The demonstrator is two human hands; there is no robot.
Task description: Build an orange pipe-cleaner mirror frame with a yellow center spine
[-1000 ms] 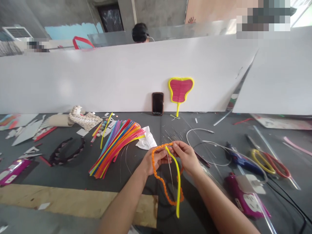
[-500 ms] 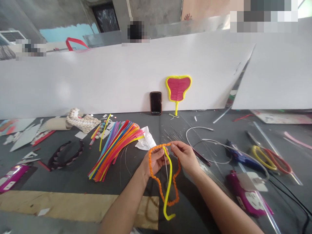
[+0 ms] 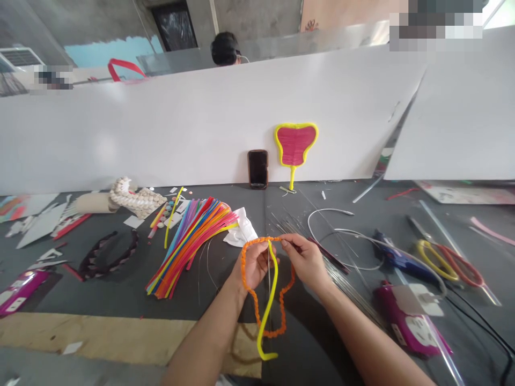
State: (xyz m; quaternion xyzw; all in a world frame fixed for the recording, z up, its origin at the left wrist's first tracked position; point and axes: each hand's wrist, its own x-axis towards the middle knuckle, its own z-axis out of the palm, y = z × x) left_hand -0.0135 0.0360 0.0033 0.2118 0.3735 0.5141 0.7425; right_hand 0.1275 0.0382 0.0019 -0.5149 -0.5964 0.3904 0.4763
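At the far left a purple power strip [image 3: 24, 292] lies on the dark bench [image 3: 137, 297], then a dark braided headband [image 3: 90, 260]. Bench surface shows between that headband and the fanned bundle of coloured pipe cleaners [image 3: 193, 241], whose length slants from lower left to upper right. A tan board [image 3: 120, 335] runs along the near side, its right end just below the work. A white cloth [image 3: 243, 230] touches the bundle's upper right end.

The left hand [image 3: 255, 265] is closed in a pinch on the upper left edge of an orange pipe-cleaner loop [image 3: 243, 271]. The loop is held up in front of the wearer, its broader edge stretched nearly level between the hands, its long axis running downward and its narrower end pointing toward the wearer. A yellow pipe cleaner [image 3: 269, 308] hangs from that upper edge, its tip bent right; a thin straight stem [image 3: 269, 276] hangs beside it. The right hand [image 3: 306, 260] pinches the loop's upper right corner between thumb and forefinger.

Beyond, a smartphone [image 3: 258, 169] and a yellow-rimmed fan [image 3: 296, 146] stand against the white panel [image 3: 181, 128], which bounds the far edge. Rightward lie loose metal wires [image 3: 346, 287] close to the right forearm, a blue glue gun [image 3: 396, 260], scissors [image 3: 438, 247] and another purple strip [image 3: 422, 332].
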